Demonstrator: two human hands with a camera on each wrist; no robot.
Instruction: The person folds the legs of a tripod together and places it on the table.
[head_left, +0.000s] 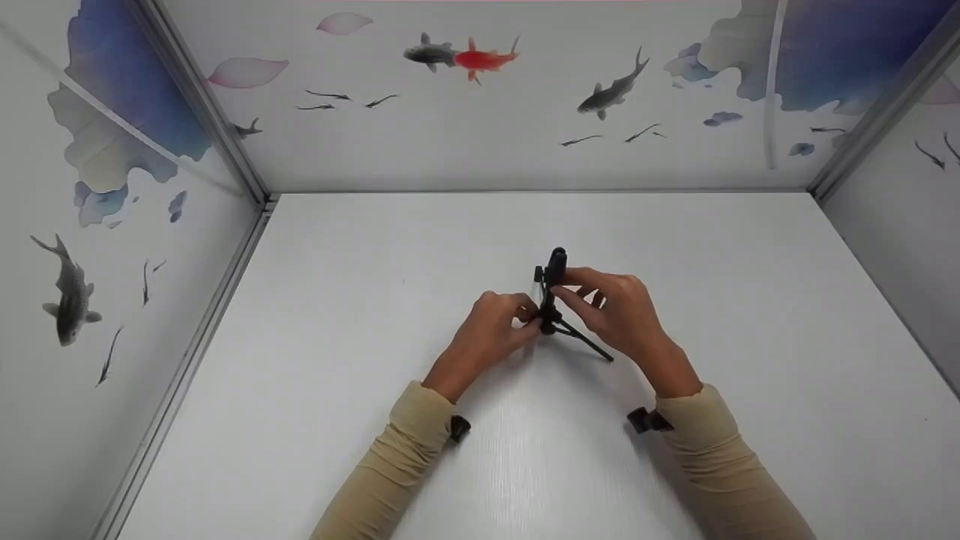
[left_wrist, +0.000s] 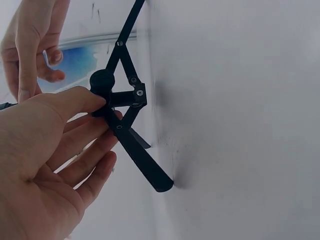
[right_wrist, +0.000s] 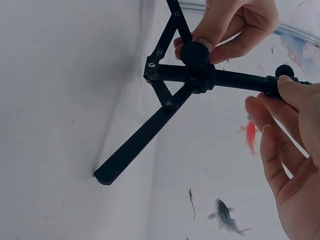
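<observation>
A small black tripod (head_left: pixel 556 270) stands on the white table with its legs spread, between the two hands. My left hand (head_left: pixel 487 326) pinches its leg hub, thumb and fingers beside a round knob (left_wrist: pixel 102 80). Higher up, my right hand (head_left: pixel 622 307) pinches the centre column between thumb and fingers, close to a smaller upper knob (right_wrist: pixel 284 71). Hinged braces join the column's lower end to the legs, and one flat leg (right_wrist: pixel 142 137) slants down to the tabletop in the right wrist view. The fingers partly hide the column and hub.
The white table (head_left: pixel 360 247) has walls on its left, back and right, printed with fish and blue-purple patches. A metal rail (head_left: pixel 225 289) runs along the left edge. Dark wrist cameras (head_left: pixel 460 429) sit at both sleeve cuffs.
</observation>
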